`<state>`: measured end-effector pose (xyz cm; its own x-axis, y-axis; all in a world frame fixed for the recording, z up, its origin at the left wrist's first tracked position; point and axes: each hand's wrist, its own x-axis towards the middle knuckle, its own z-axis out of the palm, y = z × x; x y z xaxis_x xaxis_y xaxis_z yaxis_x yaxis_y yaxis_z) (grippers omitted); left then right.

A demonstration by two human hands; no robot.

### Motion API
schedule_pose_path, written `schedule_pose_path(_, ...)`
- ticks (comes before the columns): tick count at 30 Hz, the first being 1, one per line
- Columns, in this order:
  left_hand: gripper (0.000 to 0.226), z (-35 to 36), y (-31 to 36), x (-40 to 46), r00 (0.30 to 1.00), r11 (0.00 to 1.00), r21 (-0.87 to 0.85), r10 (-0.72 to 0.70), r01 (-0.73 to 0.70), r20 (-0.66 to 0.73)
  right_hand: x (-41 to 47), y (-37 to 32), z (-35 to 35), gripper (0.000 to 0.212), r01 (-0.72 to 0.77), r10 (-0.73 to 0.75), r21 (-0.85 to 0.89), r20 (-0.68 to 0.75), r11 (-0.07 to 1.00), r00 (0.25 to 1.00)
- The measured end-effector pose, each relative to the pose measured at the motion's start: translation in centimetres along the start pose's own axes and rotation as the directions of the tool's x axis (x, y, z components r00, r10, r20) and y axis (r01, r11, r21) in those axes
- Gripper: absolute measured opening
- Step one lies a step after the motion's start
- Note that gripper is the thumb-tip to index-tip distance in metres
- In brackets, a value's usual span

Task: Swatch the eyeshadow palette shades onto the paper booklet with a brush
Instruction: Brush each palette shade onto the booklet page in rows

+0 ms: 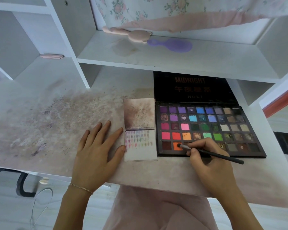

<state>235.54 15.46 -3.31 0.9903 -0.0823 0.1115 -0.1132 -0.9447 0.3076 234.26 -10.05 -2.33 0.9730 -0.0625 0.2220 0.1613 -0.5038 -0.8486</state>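
An open eyeshadow palette (226, 128) with several rows of coloured pans lies on the right of the desk, its black lid propped up behind. My right hand (208, 161) grips a thin black brush (213, 154); its tip sits in the orange pan (175, 147) in the bottom row. Left of the palette lies a small open paper booklet (140, 153) with rows of pastel swatches on its lower page and a stained upper page. My left hand (96, 150) rests flat on the desk, forefinger and thumb touching the booklet's left edge.
The desk surface (48, 123) is stained with powder on the left. A shelf above holds a purple hairbrush (173, 45) and a pink item (131, 34). White cubby dividers (70, 47) stand at the back left. The desk's front edge runs just below my wrists.
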Motion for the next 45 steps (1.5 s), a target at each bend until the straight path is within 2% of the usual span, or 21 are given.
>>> schedule_pose_path(4,0.06,0.0,0.0,0.0,1.0,1.0,0.002,-0.001,0.001,0.008,0.0,-0.2,0.1,0.015,-0.004,0.004,0.0,0.021,1.0,1.0)
schedule_pose_path(8,0.06,0.0,-0.1,0.0,1.0,1.0,0.014,0.0,0.0,0.01,0.1,-0.3,0.1,0.015,-0.013,0.013,0.034,-0.003,0.999,1.0)
schedule_pose_path(13,0.059,0.0,0.0,0.0,1.0,0.999,0.034,0.002,-0.003,0.016,-0.1,0.0,0.0,0.02,0.003,-0.003,-0.006,0.048,1.0,0.999)
schedule_pose_path(18,0.059,0.0,0.0,0.0,1.0,0.999,0.051,0.002,-0.004,0.023,-0.3,-1.0,1.3,0.003,-0.01,0.007,0.112,0.031,0.994,0.999)
schedule_pose_path(20,0.058,-0.1,0.1,0.0,1.0,0.998,0.057,0.002,-0.003,0.024,-0.3,-1.5,2.5,0.007,-0.019,0.01,0.135,0.068,0.991,0.998)
schedule_pose_path(24,0.057,-0.1,0.1,0.0,1.0,0.999,0.054,0.0,-0.001,0.028,-0.2,-2.7,5.0,0.016,0.061,-0.073,0.102,0.114,0.993,0.991)
schedule_pose_path(32,0.059,-0.3,0.0,-0.2,0.999,1.0,0.018,0.021,-0.022,0.035,0.6,-3.8,7.2,0.004,0.093,-0.106,0.073,0.205,0.993,0.973)
schedule_pose_path(36,0.058,-0.4,0.0,-0.3,0.999,0.999,0.026,0.046,-0.047,0.028,0.6,-3.8,7.2,0.005,0.104,-0.114,0.059,0.219,0.993,0.969)
schedule_pose_path(41,0.059,-0.5,0.0,-0.3,0.998,0.997,0.027,0.066,-0.067,0.025,0.6,-3.9,7.2,0.02,0.116,-0.123,0.048,0.22,0.992,0.968)
schedule_pose_path(45,0.059,-0.5,-0.1,-0.3,0.997,0.997,0.027,0.07,-0.071,0.023,0.6,-3.8,7.3,0.015,0.111,-0.115,0.029,0.224,0.993,0.968)
